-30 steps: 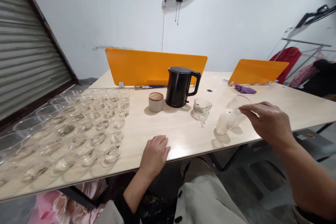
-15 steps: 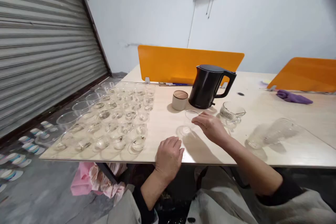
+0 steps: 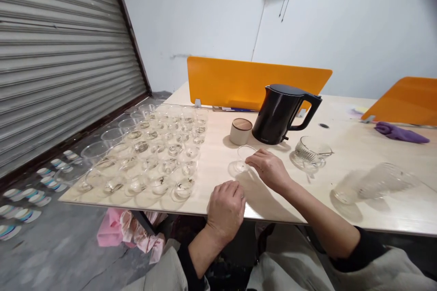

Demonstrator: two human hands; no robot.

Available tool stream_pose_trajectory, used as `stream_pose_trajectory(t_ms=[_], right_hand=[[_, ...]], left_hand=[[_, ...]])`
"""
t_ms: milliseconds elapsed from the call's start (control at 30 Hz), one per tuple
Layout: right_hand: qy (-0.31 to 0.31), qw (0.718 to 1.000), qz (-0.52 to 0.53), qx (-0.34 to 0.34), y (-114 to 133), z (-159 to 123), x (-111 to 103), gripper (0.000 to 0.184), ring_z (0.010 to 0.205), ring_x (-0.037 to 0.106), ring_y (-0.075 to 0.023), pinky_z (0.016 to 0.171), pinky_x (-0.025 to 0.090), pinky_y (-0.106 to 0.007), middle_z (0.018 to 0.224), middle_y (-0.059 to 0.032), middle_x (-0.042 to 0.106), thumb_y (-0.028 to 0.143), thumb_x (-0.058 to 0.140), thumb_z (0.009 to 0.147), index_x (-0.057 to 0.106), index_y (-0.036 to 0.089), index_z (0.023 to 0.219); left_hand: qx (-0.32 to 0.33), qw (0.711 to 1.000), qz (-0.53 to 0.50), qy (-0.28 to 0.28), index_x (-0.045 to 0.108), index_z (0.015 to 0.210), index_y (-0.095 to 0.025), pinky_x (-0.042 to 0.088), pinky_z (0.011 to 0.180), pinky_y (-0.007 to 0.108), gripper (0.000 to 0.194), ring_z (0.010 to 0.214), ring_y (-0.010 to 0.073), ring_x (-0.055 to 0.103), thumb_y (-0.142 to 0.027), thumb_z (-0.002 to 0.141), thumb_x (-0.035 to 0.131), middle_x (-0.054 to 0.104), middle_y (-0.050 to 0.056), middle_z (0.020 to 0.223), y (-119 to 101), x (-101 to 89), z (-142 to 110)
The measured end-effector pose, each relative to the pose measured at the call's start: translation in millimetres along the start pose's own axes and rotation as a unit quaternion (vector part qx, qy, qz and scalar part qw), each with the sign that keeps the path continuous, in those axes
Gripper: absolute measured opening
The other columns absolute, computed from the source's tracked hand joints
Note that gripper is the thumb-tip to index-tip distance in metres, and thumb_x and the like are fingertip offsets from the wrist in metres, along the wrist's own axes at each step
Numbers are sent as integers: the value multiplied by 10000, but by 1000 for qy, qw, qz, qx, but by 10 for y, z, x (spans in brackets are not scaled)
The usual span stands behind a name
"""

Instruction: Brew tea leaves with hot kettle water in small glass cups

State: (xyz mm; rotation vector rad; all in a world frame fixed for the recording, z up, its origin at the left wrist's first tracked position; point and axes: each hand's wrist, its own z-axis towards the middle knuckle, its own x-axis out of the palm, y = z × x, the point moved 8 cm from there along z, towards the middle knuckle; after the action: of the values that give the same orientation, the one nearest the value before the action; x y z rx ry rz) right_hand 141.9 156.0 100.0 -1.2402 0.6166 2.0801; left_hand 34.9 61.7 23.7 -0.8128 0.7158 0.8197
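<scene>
My right hand (image 3: 268, 168) reaches over the table and pinches the rim of a small clear glass cup (image 3: 243, 159) standing in front of the black kettle (image 3: 282, 114). My left hand (image 3: 226, 207) rests at the table's near edge with its fingers curled and nothing visible in it. Left of the cup stand several rows of small clear glass cups (image 3: 153, 150). A stack of clear cups (image 3: 372, 184) lies on its side at the right.
A small white jar with a wooden lid (image 3: 241, 131) sits beside the kettle, and a ribbed glass pitcher (image 3: 311, 151) to its right. Orange dividers (image 3: 252, 82) stand at the back. A purple cloth (image 3: 399, 132) lies far right. Pink bags (image 3: 119, 234) lie under the table.
My right hand left the lying stack of cups at the right and moved left, bringing a single cup down in front of the kettle. My view swung left. The left hand stayed put.
</scene>
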Motion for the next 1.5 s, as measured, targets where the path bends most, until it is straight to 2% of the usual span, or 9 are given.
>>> stream_pose_trajectory(t_ms=[133,267,433,600,800,1033,1233,1400,1500], right_hand=[[0,1000,-8,-15,29,-9,5,197,946,670,-268,823,516,-387,927,-91,785,155,596,974,789,195,972],[-58,998,26,-25,-3,-32,-230,280,1128,649,-290,959,534,-447,1174,-103,768,241,622,980,723,198,1238],[-127,989,34,61,-413,109,-486,404,1161,640,-316,991,533,-502,1255,-121,735,414,559,1012,663,214,1348],[-90,981,46,167,-930,565,-213,632,1289,588,-367,1083,469,-536,1423,-177,637,550,551,968,564,162,1466],[10,975,65,211,-1147,1119,289,830,1445,451,-381,1154,400,-504,1605,-184,451,651,648,875,473,201,1549],[-12,973,83,214,-1165,1248,438,805,1258,609,-340,1049,481,-411,1399,-194,604,541,746,821,539,145,1490],[-101,969,58,217,-1160,894,-132,821,1237,613,-357,1030,498,-448,1363,-189,612,595,710,833,524,149,1497],[-164,963,-24,210,-868,163,-903,783,1207,627,-385,984,526,-510,1368,-160,630,637,706,825,558,223,1473],[-150,966,-15,208,-612,-327,-1054,741,1194,635,-388,962,536,-513,1356,-144,641,635,685,853,549,257,1476]], left_hand=[[1,1000,5,-1,631,1173,-196,512,1003,467,238,1179,279,617,-183,937,656,695,80,1249,-6,-14,4],[0,1000,4,-3,637,1159,-195,519,1008,468,240,1186,274,619,-168,922,666,694,79,1251,-13,-28,6],[-4,1000,1,-6,637,1157,-196,529,1000,477,229,1171,282,624,-169,930,651,698,83,1235,-27,-18,5],[-10,1000,2,-15,635,1169,-199,535,994,487,242,1164,290,628,-158,930,632,697,85,1229,-28,1,3],[-5,1000,8,-24,625,1206,-201,538,993,462,274,1160,272,629,-174,934,623,695,70,1241,-34,19,8],[6,999,23,-41,616,1255,-190,546,987,484,327,1175,300,628,-206,928,627,691,103,1285,-21,71,1],[7,1000,13,-24,620,1248,-184,563,983,498,335,1175,311,635,-214,917,655,697,111,1279,-10,63,14],[9,999,-21,-49,601,1283,-186,569,998,501,324,1200,302,633,-218,962,625,696,110,1302,-9,-59,-13],[9,993,-76,-91,554,1363,-188,557,1043,504,383,1235,298,623,-254,990,609,682,131,1327,-4,-178,-50]])
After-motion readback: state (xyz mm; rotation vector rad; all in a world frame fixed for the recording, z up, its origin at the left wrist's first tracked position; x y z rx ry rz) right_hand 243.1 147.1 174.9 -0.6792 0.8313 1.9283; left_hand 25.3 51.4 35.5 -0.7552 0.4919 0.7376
